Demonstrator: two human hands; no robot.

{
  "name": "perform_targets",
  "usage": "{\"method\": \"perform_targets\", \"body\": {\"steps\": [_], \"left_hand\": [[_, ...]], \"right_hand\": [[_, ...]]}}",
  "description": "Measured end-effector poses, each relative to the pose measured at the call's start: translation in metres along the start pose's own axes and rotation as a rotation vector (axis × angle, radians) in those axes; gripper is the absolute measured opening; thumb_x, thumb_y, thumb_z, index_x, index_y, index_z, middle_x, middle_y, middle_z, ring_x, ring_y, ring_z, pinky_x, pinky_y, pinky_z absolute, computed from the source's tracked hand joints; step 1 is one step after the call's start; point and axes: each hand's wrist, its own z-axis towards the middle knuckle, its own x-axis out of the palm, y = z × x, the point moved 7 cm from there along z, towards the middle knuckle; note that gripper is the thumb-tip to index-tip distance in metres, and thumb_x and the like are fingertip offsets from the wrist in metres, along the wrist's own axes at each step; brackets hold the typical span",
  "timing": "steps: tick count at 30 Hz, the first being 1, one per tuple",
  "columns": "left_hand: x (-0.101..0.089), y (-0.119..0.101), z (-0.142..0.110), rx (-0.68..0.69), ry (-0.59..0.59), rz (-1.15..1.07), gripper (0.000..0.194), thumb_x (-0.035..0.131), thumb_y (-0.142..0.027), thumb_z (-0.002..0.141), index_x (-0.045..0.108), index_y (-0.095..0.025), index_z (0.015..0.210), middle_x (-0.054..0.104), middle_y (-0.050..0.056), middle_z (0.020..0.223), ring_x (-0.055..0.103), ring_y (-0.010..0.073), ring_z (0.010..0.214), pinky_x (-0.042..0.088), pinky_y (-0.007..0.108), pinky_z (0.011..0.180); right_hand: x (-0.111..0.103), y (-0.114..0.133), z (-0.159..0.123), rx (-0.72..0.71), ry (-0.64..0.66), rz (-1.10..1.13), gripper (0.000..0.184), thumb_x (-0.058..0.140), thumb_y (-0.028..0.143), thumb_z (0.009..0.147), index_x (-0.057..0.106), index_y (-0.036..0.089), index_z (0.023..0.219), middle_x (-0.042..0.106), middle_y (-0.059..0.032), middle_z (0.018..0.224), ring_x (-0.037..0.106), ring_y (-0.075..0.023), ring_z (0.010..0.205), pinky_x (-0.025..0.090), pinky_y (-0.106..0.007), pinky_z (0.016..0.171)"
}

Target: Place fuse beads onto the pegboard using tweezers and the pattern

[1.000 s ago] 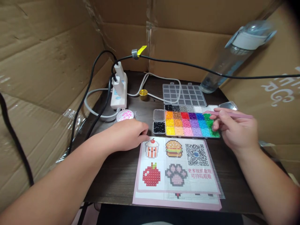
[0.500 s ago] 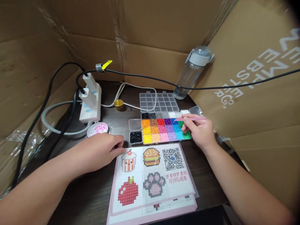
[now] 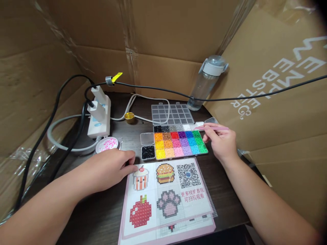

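My right hand is closed around pink tweezers. Their tip reaches the upper right of the bead box, near the white beads and the small open white container. My left hand has loosely curled fingers, with the thumb apart from them and its tip on the upper left corner of the pattern sheet. On that sheet are a cupcake, a burger, an apple, a paw and a QR code, with a clear pegboard over part of it.
A small box of black beads stands left of the bead box. Behind are a clear lid, a gold cup and a water bottle. At left, a round dish of pink beads sits near a power strip. A black cable crosses above.
My right hand has moved the tweezers' tip from the blue beads up and slightly right toward the white ones. My left hand remains at the sheet's corner. The view has shifted slightly.
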Motion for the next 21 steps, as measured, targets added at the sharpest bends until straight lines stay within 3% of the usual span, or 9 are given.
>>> {"method": "perform_targets", "body": {"steps": [7, 14, 17, 21], "left_hand": [[-0.004, -0.005, -0.004, 0.007, 0.007, -0.001, 0.031, 0.044, -0.049, 0.087, 0.059, -0.023, 0.077, 0.066, 0.005, 0.073, 0.058, 0.0184, 0.065, 0.030, 0.029, 0.055], [-0.003, -0.002, -0.006, 0.036, -0.030, 0.005, 0.031, 0.045, -0.050, 0.087, 0.060, -0.023, 0.078, 0.067, 0.004, 0.076, 0.057, 0.0181, 0.065, 0.030, 0.029, 0.055], [-0.001, -0.003, -0.007, 0.064, -0.045, 0.010, 0.030, 0.047, -0.050, 0.086, 0.060, -0.023, 0.078, 0.067, 0.004, 0.076, 0.057, 0.0173, 0.065, 0.030, 0.029, 0.055], [0.002, -0.002, -0.006, 0.068, -0.052, 0.011, 0.033, 0.047, -0.052, 0.085, 0.062, -0.023, 0.081, 0.069, 0.004, 0.078, 0.057, 0.0173, 0.064, 0.030, 0.029, 0.055]], "right_hand": [[0.001, -0.002, 0.001, 0.020, -0.016, -0.017, 0.021, 0.070, 0.035, 0.082, 0.077, 0.016, 0.078, 0.068, -0.0038, 0.063, 0.055, -0.0106, 0.048, 0.046, -0.025, 0.046], [-0.006, -0.004, 0.003, 0.007, -0.127, -0.034, 0.021, 0.072, 0.036, 0.080, 0.075, 0.016, 0.075, 0.071, -0.0051, 0.069, 0.058, -0.0114, 0.053, 0.047, -0.024, 0.049], [-0.010, 0.002, 0.007, -0.014, -0.189, 0.017, 0.022, 0.073, 0.038, 0.078, 0.075, 0.016, 0.082, 0.075, -0.0077, 0.082, 0.059, -0.0115, 0.054, 0.047, -0.026, 0.049], [-0.005, 0.020, 0.024, -0.077, -0.140, -0.041, 0.020, 0.074, 0.036, 0.079, 0.076, 0.017, 0.086, 0.076, -0.0100, 0.088, 0.062, -0.0147, 0.058, 0.049, -0.030, 0.053]]}}
